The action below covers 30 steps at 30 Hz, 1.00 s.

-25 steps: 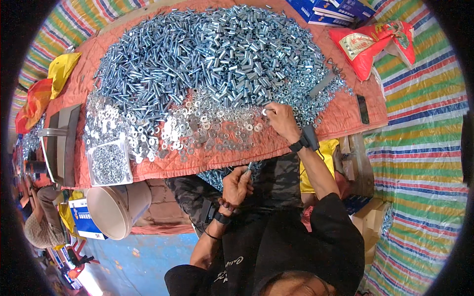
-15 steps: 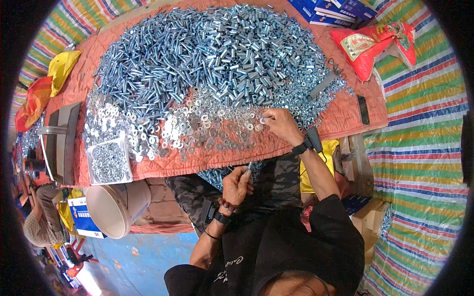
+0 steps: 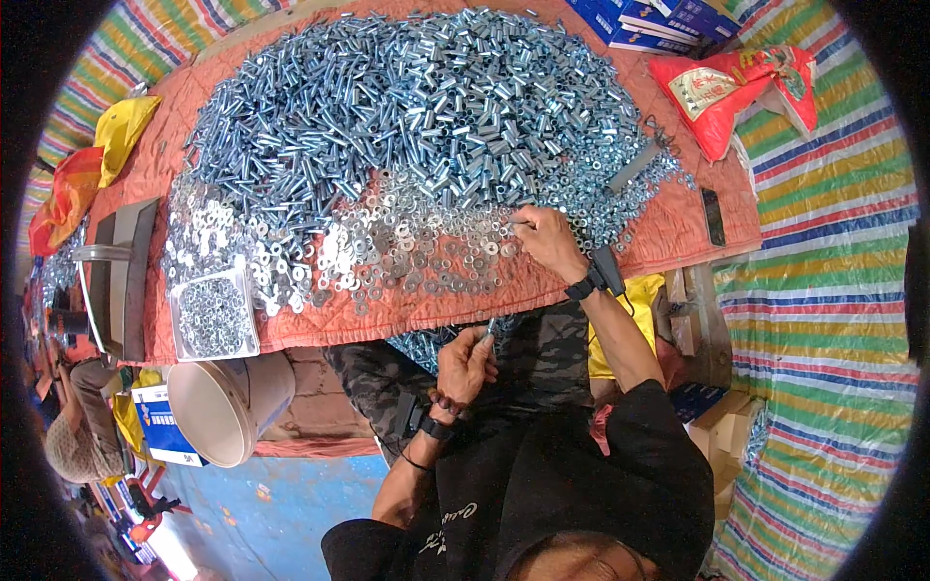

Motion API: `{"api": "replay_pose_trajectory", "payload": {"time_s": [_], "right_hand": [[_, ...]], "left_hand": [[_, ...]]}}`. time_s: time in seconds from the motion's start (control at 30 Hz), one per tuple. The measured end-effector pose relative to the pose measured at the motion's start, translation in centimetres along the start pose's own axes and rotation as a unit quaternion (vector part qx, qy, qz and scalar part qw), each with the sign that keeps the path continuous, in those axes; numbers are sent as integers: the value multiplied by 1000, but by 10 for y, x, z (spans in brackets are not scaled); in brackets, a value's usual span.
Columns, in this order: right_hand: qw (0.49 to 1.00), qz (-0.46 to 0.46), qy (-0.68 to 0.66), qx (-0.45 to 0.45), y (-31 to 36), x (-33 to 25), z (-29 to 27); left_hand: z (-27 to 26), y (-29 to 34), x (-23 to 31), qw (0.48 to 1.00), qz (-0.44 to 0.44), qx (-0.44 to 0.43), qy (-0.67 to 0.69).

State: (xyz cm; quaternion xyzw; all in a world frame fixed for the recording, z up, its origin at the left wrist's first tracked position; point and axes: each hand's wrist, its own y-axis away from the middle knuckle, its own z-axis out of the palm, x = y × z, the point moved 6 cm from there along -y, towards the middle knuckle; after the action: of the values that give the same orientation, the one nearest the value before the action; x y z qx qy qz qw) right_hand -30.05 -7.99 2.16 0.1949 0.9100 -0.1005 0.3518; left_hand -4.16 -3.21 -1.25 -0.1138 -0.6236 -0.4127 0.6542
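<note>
Washers [image 3: 417, 257] lie loose on the near part of the red quilted cloth [image 3: 678, 228]: flat silver rings with round holes, bright and overlapping toward your left, duller and more scattered in the middle, where red shows between them. Your right hand [image 3: 550, 240] is at their right end, thumb and forefinger drawn together; whether they grip a ring, you cannot tell. Your left hand [image 3: 467, 364] is just below the cloth's near edge, over your camouflage trousers [image 3: 547, 373], thumb and forefinger pinching a slim bluish metal piece [image 3: 491, 326], partly hidden. Beyond the washers, thin metal rods [image 3: 281, 136] are heaped to your left, short tubes [image 3: 484, 121] to their right, then small nuts [image 3: 605, 198]. A square white tray [image 3: 221, 357] of small rings [image 3: 211, 315] sits at the near left, just above a pale bucket [image 3: 208, 416].
</note>
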Motion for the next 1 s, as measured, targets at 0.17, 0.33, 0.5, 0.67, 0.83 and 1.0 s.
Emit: {"api": "replay_pose_trajectory", "payload": {"time_s": [0.17,0.33,0.5,0.67,0.83,1.0], "right_hand": [[1000,-7,13,-1,-1,-9,3],[998,-31,57,9,2,-11,7],[987,97,-130,-21,9,-1,2],[936,111,-308,-127,46,-22,12],[812,178,-500,-244,78,-47,51],[808,145,-522,-234,84,-58,49]], "left_hand": [[-1,-1,-3,1000,6,4,1],[-1,-1,4,1000,13,6,-5],[-8,-5,14,998,35,46,-14],[-13,-12,31,985,119,104,-75],[-16,-14,36,970,136,137,-145],[-18,-6,53,936,236,176,-192]]}}
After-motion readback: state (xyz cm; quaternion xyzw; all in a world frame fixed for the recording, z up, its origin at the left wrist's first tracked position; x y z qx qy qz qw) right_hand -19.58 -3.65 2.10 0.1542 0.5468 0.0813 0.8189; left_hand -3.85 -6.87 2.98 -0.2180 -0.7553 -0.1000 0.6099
